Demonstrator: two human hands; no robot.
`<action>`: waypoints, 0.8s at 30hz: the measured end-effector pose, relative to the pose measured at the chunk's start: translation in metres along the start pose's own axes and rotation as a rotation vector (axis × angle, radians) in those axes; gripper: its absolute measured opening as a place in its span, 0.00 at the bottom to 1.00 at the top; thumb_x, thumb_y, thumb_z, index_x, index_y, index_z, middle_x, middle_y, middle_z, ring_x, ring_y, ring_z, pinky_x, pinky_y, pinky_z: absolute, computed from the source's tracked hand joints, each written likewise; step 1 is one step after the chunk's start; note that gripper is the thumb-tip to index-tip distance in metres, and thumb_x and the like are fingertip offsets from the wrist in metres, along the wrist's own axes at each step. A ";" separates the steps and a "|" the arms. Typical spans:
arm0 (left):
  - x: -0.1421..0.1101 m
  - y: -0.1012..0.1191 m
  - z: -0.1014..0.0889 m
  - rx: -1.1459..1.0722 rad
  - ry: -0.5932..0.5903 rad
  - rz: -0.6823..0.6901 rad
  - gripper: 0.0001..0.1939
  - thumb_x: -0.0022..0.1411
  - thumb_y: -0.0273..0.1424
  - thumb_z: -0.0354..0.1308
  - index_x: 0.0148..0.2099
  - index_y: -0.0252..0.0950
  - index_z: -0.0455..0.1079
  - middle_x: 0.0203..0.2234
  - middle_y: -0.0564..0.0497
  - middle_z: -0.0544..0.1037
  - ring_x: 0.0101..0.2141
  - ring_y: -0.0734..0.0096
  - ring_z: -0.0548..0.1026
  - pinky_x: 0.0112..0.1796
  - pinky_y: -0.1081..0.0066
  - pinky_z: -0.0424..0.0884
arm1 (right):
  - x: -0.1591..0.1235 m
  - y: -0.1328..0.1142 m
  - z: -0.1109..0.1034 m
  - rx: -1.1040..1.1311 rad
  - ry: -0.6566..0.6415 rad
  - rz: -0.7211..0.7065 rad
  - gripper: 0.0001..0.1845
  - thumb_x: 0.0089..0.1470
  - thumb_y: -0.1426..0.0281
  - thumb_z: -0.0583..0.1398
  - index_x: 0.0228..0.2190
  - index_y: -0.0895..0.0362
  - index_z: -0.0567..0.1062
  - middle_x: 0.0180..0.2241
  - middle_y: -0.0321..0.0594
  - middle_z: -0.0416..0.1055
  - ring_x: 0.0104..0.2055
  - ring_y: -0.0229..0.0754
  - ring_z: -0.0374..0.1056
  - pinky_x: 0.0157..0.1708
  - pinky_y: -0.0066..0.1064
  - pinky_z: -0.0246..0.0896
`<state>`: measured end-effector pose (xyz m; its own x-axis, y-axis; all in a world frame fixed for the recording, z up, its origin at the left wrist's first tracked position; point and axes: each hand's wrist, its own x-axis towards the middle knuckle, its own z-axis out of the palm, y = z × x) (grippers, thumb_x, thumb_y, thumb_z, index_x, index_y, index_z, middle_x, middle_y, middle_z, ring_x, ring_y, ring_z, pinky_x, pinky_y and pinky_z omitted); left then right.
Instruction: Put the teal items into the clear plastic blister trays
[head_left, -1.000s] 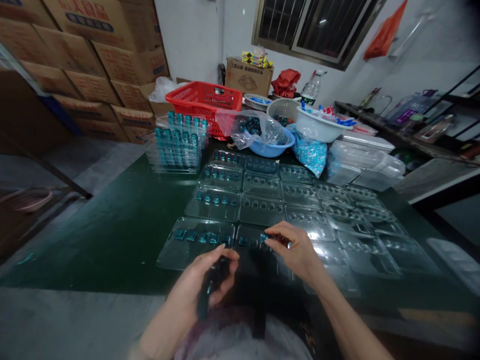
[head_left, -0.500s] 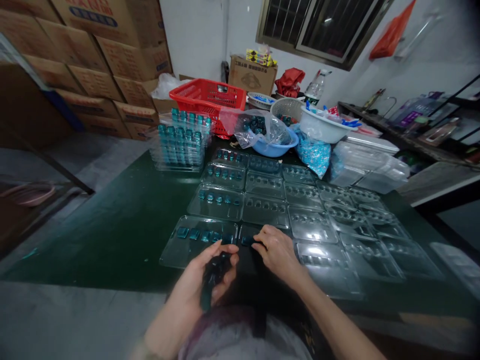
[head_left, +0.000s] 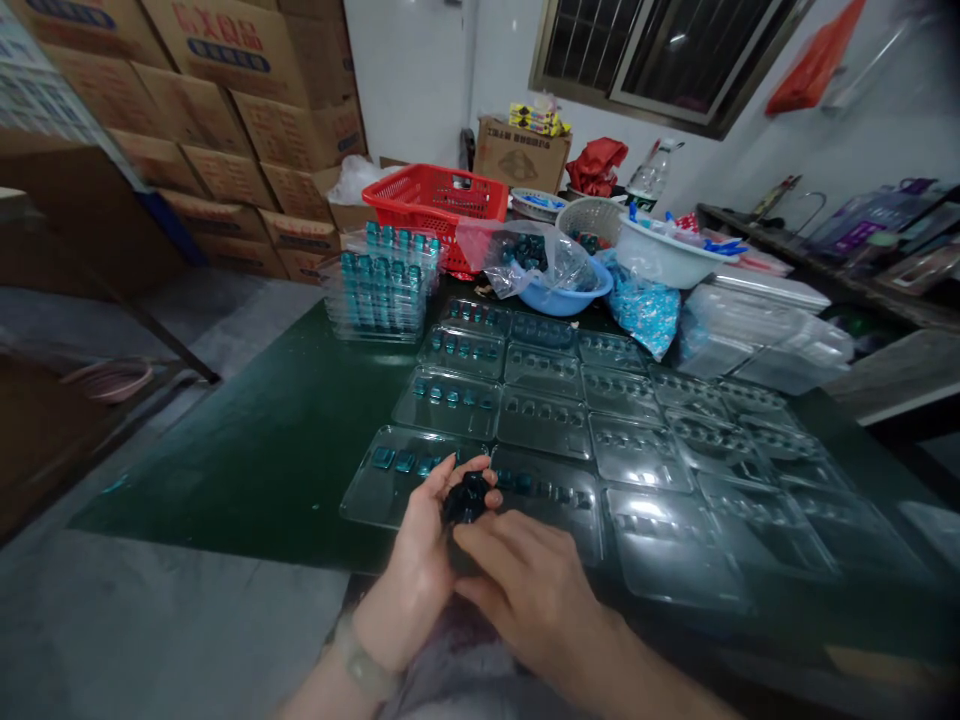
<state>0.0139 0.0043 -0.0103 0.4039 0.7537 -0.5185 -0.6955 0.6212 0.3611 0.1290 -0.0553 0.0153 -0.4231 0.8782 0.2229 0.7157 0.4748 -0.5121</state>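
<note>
The left hand (head_left: 420, 570) is cupped tight around a clump of dark blue-green pieces (head_left: 466, 498) — the right hand (head_left: 532, 590) curls just beside it, and I cannot tell if it holds any, above a clear plastic tray (head_left: 577, 510) with some filled cups.

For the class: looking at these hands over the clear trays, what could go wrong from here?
The left hand cups a loose bunch of teal pieces; some might slip onto the dark green table top and be hard to spot. The right hand sits close to a part-filled clear blister tray; a bump could jostle its pieces.
</note>
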 end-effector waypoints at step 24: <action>-0.015 -0.013 -0.003 0.884 -0.063 0.313 0.12 0.52 0.37 0.54 0.35 0.34 0.69 0.14 0.56 0.65 0.14 0.81 0.59 0.14 0.78 0.51 | -0.007 0.030 -0.014 0.654 0.241 0.356 0.10 0.49 0.72 0.55 0.37 0.53 0.70 0.28 0.35 0.67 0.29 0.34 0.63 0.29 0.24 0.59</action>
<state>0.0150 -0.0163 -0.0096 0.3241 0.9083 -0.2643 -0.0849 0.3062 0.9482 0.1617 -0.0464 0.0098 -0.0439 0.9950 0.0893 0.2809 0.0980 -0.9547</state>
